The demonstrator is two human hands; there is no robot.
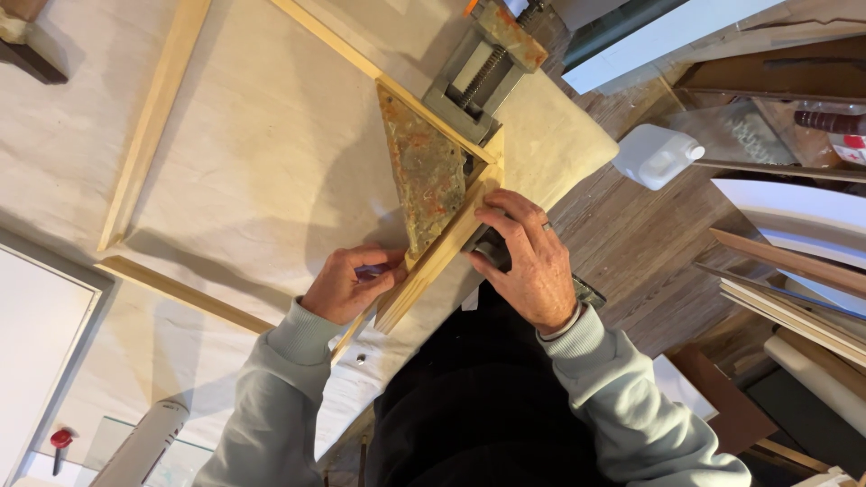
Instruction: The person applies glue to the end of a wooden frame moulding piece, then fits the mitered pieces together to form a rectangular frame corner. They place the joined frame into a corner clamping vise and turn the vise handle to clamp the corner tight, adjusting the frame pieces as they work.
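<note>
A rusty triangular corner clamp (pixel 424 171) sits on a cloth-covered table (pixel 262 153), with two pale wooden frame bars meeting at its corner. My left hand (pixel 347 284) is closed on a small dark object pressed against the near wooden bar (pixel 433 261). My right hand (pixel 528 261), a ring on one finger, grips the clamp's near screw handle (pixel 492 248) at the outer side of that bar. The clamp's other screw jaw (pixel 483 68) points away at the top.
Loose wooden bars lie on the cloth at left (pixel 153 117) and below (pixel 180 293). A white plastic bottle (pixel 654 153) stands on the wooden floor at right. Stacked mouldings and boards (pixel 794 289) fill the right side. A white panel (pixel 36 352) lies at the lower left.
</note>
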